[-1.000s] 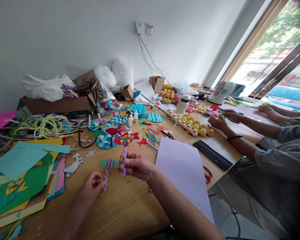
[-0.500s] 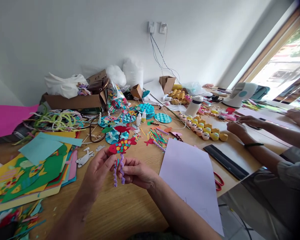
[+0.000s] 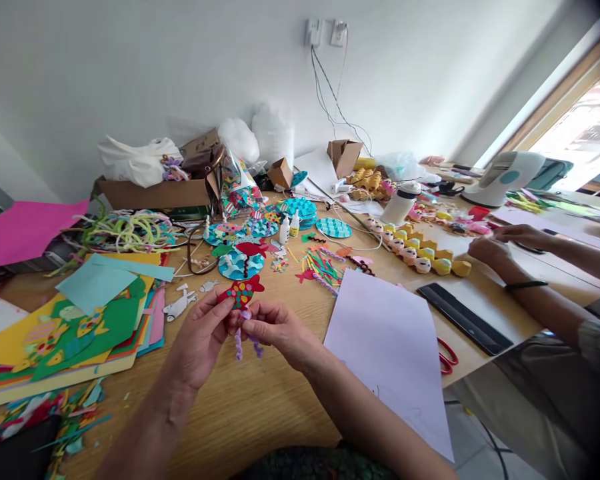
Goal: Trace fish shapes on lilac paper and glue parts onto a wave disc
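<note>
Between thumb and fingers, my left hand (image 3: 203, 327) pinches a red paper fish (image 3: 242, 292) with coloured dots. My right hand (image 3: 280, 333) is closed on a curly purple pipe cleaner (image 3: 255, 345) just below the fish; its ends dangle under my fingers. Where the pipe cleaner meets the fish is partly hidden by the fingers. Just beyond my hands lies a blue scalloped disc (image 3: 225, 265) with a red shape and a dark curly strip on it. A white paper cutout (image 3: 179, 303) rests left of my left hand.
Stacked coloured paper (image 3: 105, 313) lies at left, paper scraps (image 3: 75, 413) nearer me. A lilac sheet (image 3: 385, 347), red-handled scissors (image 3: 448, 357) and a black strip (image 3: 463, 319) lie at right. Glue bottles (image 3: 285, 230) stand behind. Another person's hand (image 3: 493, 252) is at far right.
The red fish has tilted and come lower into my left fingers. My right fingers have moved up against its underside, and the purple ends now spread apart. The view has shifted slightly.
</note>
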{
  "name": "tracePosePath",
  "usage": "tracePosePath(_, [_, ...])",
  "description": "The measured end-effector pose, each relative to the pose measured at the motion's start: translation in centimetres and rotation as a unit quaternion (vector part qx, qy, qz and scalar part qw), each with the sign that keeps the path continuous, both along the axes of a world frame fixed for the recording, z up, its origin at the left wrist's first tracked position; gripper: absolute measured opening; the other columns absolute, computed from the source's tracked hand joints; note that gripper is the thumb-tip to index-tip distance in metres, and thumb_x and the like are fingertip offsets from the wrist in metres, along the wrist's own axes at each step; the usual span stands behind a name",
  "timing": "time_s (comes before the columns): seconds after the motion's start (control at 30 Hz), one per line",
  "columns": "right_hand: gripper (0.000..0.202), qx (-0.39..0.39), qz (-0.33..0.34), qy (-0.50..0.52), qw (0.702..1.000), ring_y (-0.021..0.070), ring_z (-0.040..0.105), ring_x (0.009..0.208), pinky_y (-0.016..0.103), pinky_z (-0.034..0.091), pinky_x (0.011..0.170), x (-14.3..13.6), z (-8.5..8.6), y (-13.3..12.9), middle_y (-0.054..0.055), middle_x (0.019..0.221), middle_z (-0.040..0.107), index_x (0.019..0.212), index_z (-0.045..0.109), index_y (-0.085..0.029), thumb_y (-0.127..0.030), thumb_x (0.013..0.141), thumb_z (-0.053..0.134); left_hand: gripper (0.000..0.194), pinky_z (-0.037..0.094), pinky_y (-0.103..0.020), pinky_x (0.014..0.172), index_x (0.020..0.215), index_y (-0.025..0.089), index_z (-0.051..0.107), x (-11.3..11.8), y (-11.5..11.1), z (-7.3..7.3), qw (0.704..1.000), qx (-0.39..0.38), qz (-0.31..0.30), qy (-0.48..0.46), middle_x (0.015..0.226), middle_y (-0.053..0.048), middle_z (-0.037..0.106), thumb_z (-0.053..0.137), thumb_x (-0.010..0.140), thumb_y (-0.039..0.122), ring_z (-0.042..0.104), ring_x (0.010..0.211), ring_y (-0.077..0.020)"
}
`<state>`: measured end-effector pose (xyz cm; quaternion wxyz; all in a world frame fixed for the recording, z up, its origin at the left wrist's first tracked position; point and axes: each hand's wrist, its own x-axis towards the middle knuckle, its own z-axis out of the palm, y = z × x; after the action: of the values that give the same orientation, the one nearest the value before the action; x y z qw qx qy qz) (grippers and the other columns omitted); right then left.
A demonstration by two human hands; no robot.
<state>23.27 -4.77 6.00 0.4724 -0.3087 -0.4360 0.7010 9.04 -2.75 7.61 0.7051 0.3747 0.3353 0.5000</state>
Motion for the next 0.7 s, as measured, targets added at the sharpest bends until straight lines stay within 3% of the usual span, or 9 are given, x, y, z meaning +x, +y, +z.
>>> tracePosePath(0.23, [0.036, 0.043, -0.041, -0.124, 0.991, 0.0058, 0.044, 0.050, 0.019, 0.035, 0.044, 0.2, 0.4, 0.0, -0.003, 0.063, 0.053, 0.074, 0.054, -0.016, -0.050, 0.068, 0.065, 0.021, 0.040, -0.016, 0.048, 0.066, 0.015, 0.060, 0.1, 0.0, 0.1, 0.999, -0.031, -0.003, -0.033, 0.054, 0.003, 0.054, 0.078, 0.061, 0.025, 0.047, 0.051, -0.0062])
tracePosePath(0.43, [0.023, 0.090, -0.072, -0.211, 0.971, 0.0058, 0.042, 0.048, 0.019, 0.035, 0.045, 0.1, 0.2, -0.2, -0.004, 0.062, 0.051, 0.075, 0.053, -0.017, -0.040, 0.076, 0.056, 0.024, 0.042, -0.016, 0.050, 0.080, 0.017, 0.062, -0.1, 0.0, -0.2, 1.000, -0.016, 0.005, -0.020, 0.061, 0.003, 0.057, 0.077, 0.064, 0.027, 0.049, 0.055, -0.0068])
tracePosePath(0.5, [0.016, 0.155, -0.135, -0.295, 0.933, 0.0061, 0.041, 0.050, 0.019, 0.033, 0.047, 0.0, 0.3, -0.2, -0.004, 0.059, 0.049, 0.074, 0.055, -0.017, -0.033, 0.078, 0.055, 0.026, 0.043, -0.016, 0.052, 0.086, 0.020, 0.061, -0.1, 0.0, -0.4, 0.999, 0.011, 0.039, -0.004, 0.066, 0.003, 0.058, 0.075, 0.066, 0.028, 0.050, 0.056, -0.0071])
tracePosePath(0.6, [0.009, 0.259, -0.231, -0.402, 0.847, 0.0075, 0.043, 0.055, 0.020, 0.033, 0.053, 0.2, 0.6, -0.3, -0.003, 0.062, 0.052, 0.073, 0.057, -0.017, -0.024, 0.079, 0.055, 0.027, 0.044, -0.017, 0.054, 0.083, 0.019, 0.062, -0.2, -0.2, -0.7, 0.995, 0.046, 0.088, 0.021, 0.072, 0.003, 0.060, 0.077, 0.062, 0.027, 0.051, 0.058, -0.0072])
tracePosePath(0.7, [0.010, 0.305, -0.261, -0.449, 0.798, 0.0090, 0.045, 0.058, 0.021, 0.034, 0.056, 0.4, 0.8, -0.4, 0.000, 0.067, 0.055, 0.074, 0.058, -0.018, -0.022, 0.081, 0.052, 0.030, 0.046, -0.019, 0.060, 0.085, 0.019, 0.064, -0.1, -0.7, -1.3, 0.993, 0.059, 0.090, 0.054, 0.079, 0.001, 0.062, 0.078, 0.058, 0.024, 0.053, 0.065, -0.0092])
